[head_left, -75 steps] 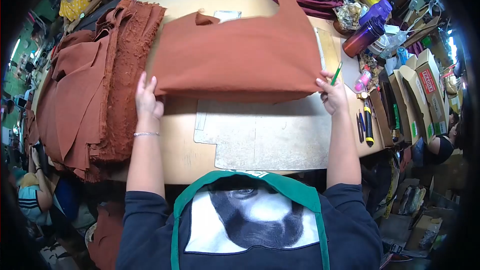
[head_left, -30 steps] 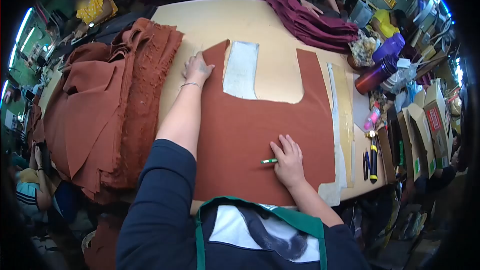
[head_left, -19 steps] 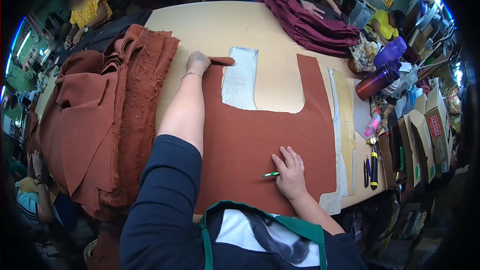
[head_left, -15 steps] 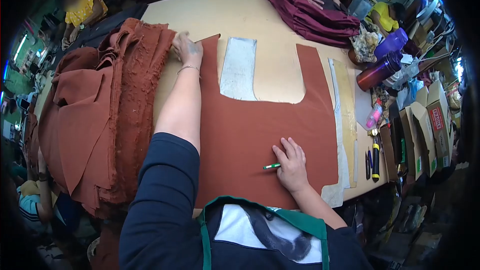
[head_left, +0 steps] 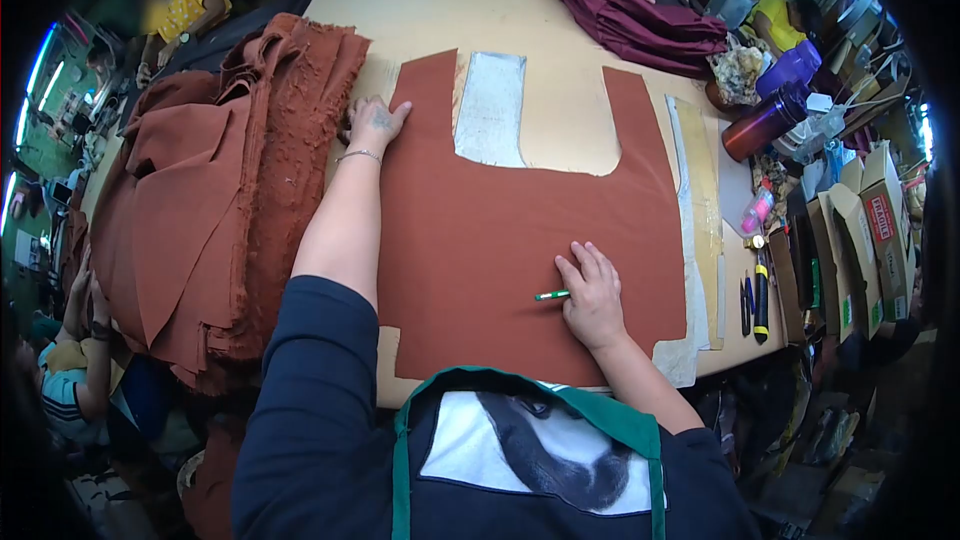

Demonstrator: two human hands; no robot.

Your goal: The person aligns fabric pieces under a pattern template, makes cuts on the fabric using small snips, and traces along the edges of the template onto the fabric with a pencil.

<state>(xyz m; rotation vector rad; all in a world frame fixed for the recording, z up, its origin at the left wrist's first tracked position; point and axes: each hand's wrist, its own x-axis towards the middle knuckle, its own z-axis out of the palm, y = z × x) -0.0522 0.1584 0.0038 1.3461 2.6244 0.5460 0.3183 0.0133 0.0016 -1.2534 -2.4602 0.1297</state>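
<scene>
A rust-brown cut fabric panel (head_left: 530,270) with a U-shaped cutout lies flat on the table before me. My left hand (head_left: 375,128) rests at its upper left edge, thumb spread toward the panel and fingers beside the fabric stack. My right hand (head_left: 593,300) lies on the panel's lower right part, fingers stretched over the cloth. A slim green pen (head_left: 551,295) pokes out to the left from under that hand. Through the cutout shows a pale grey pattern piece (head_left: 490,108); another pale pattern sheet (head_left: 680,355) sticks out along the right side.
To the left rises a thick stack of rust-brown fabric (head_left: 190,180). On the right are a dark red tumbler (head_left: 762,122), a yellow-black cutter (head_left: 761,300) and cardboard boxes (head_left: 880,220). Across the table, a person handles maroon cloth (head_left: 630,20); other people sit around.
My left hand has come away from the panel's upper left corner, moving down its edge. That corner, folded before, now lies flat. My right hand keeps its place on the cloth.
</scene>
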